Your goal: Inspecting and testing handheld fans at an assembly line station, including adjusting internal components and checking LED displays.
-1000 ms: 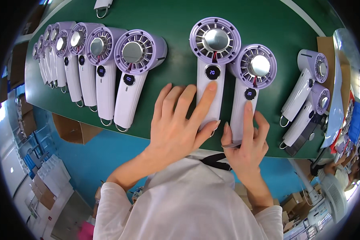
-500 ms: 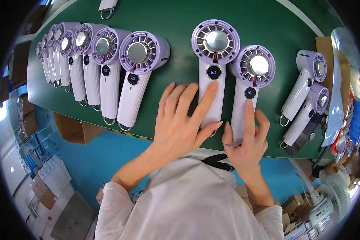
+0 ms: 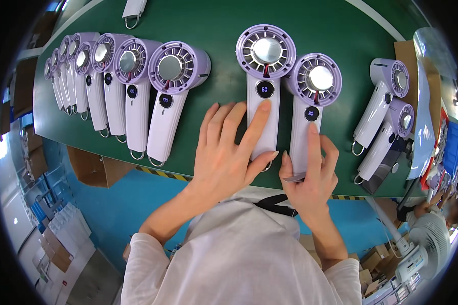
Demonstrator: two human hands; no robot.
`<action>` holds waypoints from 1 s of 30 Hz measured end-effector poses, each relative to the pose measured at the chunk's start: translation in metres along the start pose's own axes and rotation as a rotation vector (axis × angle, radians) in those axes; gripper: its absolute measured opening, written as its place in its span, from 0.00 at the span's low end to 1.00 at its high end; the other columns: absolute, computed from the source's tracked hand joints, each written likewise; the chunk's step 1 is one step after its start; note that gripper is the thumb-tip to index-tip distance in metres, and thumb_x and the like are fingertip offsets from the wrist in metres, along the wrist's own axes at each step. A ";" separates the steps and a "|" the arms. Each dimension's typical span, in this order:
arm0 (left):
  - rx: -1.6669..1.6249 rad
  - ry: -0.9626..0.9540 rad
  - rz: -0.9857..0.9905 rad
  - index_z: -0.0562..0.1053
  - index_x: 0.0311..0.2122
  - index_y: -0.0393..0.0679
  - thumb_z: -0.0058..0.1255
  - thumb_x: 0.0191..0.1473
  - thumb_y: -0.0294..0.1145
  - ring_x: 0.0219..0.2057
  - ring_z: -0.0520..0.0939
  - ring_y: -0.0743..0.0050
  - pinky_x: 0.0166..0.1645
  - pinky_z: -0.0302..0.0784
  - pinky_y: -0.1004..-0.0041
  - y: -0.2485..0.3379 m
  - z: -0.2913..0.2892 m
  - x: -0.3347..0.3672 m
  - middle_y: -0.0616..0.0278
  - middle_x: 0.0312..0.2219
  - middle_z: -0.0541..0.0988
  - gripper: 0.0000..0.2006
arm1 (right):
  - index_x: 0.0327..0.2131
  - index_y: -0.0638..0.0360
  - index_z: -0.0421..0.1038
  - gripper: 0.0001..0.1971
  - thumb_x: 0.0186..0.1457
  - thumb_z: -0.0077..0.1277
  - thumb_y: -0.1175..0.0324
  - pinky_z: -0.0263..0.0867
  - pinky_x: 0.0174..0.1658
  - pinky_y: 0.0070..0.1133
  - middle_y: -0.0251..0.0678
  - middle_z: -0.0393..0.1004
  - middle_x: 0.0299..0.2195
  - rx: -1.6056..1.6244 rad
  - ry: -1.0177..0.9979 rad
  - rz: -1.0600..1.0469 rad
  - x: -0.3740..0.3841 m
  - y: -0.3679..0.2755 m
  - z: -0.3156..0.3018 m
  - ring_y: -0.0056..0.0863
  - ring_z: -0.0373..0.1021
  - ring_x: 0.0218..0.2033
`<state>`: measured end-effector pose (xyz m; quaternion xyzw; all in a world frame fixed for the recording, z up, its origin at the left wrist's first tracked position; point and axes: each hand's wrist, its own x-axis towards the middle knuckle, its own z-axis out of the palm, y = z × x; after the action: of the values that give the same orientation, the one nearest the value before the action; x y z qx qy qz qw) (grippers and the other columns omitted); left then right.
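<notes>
Two lilac and white handheld fans lie side by side in front of me, their round displays lit. My left hand (image 3: pixel 221 145) rests over the handle of the left fan (image 3: pixel 262 117), fingers stretched, index tip just below the display and thumb by the lower end. On the right fan (image 3: pixel 300 137), my right hand (image 3: pixel 313 180) closes around the lower handle, thumb on one side and bent fingers on the other. Its index fingertip touches just under the display. A thin grey piece (image 3: pixel 295 178) shows by the right thumb; its kind is unclear.
A row of similar fans (image 3: pixel 160 127) lies on the green table (image 3: pixel 216 46) at left. Two more fans (image 3: pixel 374 112) lie at right, beside cardboard and plastic film. Another handle end (image 3: pixel 133 10) shows at the far edge. A white standing fan (image 3: pixel 427 246) and a person (image 3: pixel 435 208) are at lower right.
The right fan's display reads differently now. The scene has shifted slightly left in view, while both hands stay on the same fans.
</notes>
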<state>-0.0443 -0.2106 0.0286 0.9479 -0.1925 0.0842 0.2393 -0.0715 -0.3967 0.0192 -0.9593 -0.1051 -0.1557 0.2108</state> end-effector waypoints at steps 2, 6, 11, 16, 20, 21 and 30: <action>0.001 -0.005 -0.003 0.63 0.62 0.45 0.54 0.50 0.48 0.50 0.67 0.48 0.58 0.62 0.48 0.001 0.000 -0.001 0.49 0.50 0.66 0.35 | 0.58 0.60 0.64 0.36 0.44 0.61 0.64 0.60 0.15 0.18 0.46 0.67 0.44 0.045 0.061 -0.019 -0.001 0.002 0.002 0.19 0.59 0.14; 0.002 0.000 -0.001 0.63 0.62 0.45 0.54 0.50 0.48 0.51 0.67 0.48 0.58 0.62 0.48 0.000 -0.001 -0.001 0.49 0.50 0.66 0.35 | 0.59 0.62 0.62 0.36 0.45 0.61 0.64 0.61 0.15 0.18 0.47 0.67 0.44 0.020 0.010 -0.004 0.000 -0.002 -0.002 0.22 0.61 0.15; -0.013 0.013 -0.005 0.63 0.62 0.45 0.54 0.50 0.48 0.51 0.67 0.48 0.58 0.62 0.48 0.000 -0.001 -0.002 0.49 0.50 0.66 0.35 | 0.58 0.63 0.63 0.36 0.44 0.62 0.65 0.61 0.15 0.19 0.47 0.67 0.44 0.053 0.074 -0.027 -0.002 0.000 0.003 0.23 0.63 0.15; -0.012 0.013 0.000 0.63 0.62 0.45 0.55 0.50 0.48 0.51 0.67 0.48 0.58 0.62 0.47 0.000 0.000 -0.002 0.49 0.49 0.66 0.35 | 0.58 0.60 0.64 0.35 0.44 0.61 0.66 0.60 0.15 0.18 0.46 0.67 0.44 0.028 0.022 -0.006 0.000 -0.002 -0.002 0.20 0.59 0.14; -0.002 0.002 0.002 0.62 0.62 0.45 0.56 0.49 0.47 0.50 0.67 0.48 0.58 0.62 0.46 0.001 -0.002 -0.001 0.49 0.49 0.66 0.35 | 0.58 0.56 0.65 0.34 0.44 0.61 0.66 0.59 0.15 0.17 0.45 0.67 0.44 0.049 0.033 -0.013 0.000 -0.002 0.000 0.18 0.54 0.13; -0.007 0.003 0.002 0.62 0.62 0.45 0.56 0.49 0.46 0.50 0.67 0.48 0.58 0.62 0.46 0.001 -0.002 -0.002 0.49 0.49 0.66 0.36 | 0.58 0.56 0.65 0.34 0.44 0.61 0.66 0.59 0.15 0.17 0.45 0.67 0.44 0.047 0.033 -0.011 0.000 -0.004 -0.003 0.18 0.54 0.13; -0.037 0.014 0.007 0.62 0.62 0.44 0.56 0.49 0.45 0.50 0.67 0.47 0.58 0.61 0.46 0.000 -0.001 0.000 0.48 0.49 0.65 0.36 | 0.58 0.56 0.65 0.33 0.46 0.60 0.65 0.59 0.14 0.17 0.44 0.67 0.43 0.040 0.031 0.011 0.001 -0.003 0.000 0.18 0.56 0.12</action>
<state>-0.0444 -0.2100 0.0289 0.9421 -0.1957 0.0879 0.2577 -0.0713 -0.3939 0.0201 -0.9530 -0.0996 -0.1675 0.2322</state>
